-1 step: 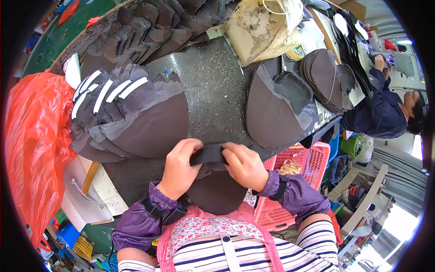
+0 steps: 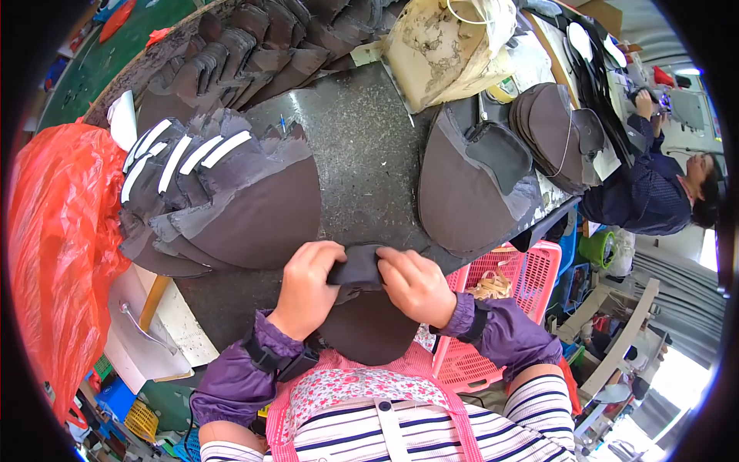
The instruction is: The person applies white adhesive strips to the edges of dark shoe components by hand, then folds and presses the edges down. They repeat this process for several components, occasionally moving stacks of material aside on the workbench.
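At the table's near edge, my left hand (image 2: 309, 286) and my right hand (image 2: 416, 283) both pinch a dark brown, rounded, leather-like piece (image 2: 371, 331). Between my fingers its black upper band (image 2: 358, 266) is bent over. The rounded part hangs down toward my apron, past the table edge. My fingertips partly cover the ends of the band. To the left lies an overlapping stack of similar brown pieces (image 2: 262, 208) with grey edges and white strips. Another brown piece (image 2: 462, 189) rests at the right, a black curved part (image 2: 500, 154) on top of it.
A stained cream container (image 2: 439, 54) stands at the back of the dark table (image 2: 358, 154). More brown pieces (image 2: 231, 61) fan out behind, left. A red plastic bag (image 2: 65, 231) hangs at the left. Pink baskets (image 2: 471, 362) stand at the right, below the table. Beyond sits another person (image 2: 647, 192).
The black band has tilted slightly between my fingers, showing more of its face. My hands have shifted only a little; everything else is unchanged.
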Available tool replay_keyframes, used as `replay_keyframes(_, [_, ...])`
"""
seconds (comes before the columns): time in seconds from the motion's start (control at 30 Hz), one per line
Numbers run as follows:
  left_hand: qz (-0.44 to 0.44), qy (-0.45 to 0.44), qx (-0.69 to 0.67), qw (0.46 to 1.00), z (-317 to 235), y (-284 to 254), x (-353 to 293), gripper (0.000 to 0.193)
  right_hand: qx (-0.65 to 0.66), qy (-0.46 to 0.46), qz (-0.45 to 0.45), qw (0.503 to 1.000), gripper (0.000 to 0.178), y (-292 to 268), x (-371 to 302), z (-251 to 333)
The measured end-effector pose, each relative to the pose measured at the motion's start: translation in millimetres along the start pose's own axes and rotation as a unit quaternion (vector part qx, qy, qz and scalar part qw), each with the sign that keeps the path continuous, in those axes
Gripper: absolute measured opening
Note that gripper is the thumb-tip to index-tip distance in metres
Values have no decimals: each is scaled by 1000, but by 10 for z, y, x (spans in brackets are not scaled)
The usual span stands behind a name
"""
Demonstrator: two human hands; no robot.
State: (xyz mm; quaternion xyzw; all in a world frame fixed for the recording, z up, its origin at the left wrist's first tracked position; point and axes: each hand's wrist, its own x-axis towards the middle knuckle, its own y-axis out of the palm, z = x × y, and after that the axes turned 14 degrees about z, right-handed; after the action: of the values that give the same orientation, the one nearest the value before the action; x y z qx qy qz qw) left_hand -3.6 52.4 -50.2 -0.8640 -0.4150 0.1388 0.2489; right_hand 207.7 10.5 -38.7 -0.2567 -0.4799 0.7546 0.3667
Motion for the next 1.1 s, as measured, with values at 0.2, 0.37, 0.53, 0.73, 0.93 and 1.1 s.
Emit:
replay_keyframes(0.2, [-31,102,139,985,38,133,-29,24,-107,-83,-31,990,22,102,-42,-89])
replay_keyframes(0.37, [-30,105,174,979,40,211,-36,20,-72,-129,-27,989,22,94,-16,-153])
replay_keyframes(0.53, [-24,147,222,964,24,198,-50,21,-46,-136,-27,989,23,109,-4,-146])
replay_keyframes(0.73, [3,178,265,947,33,153,-104,21,-34,-146,-25,988,22,109,13,-151])
replay_keyframes(0.93, [-42,146,205,967,96,122,-213,20,-23,-151,-19,988,21,101,13,-141])
replay_keyframes(1.1, [-32,174,321,930,83,110,-203,19,-21,-157,-17,987,21,102,23,-136])
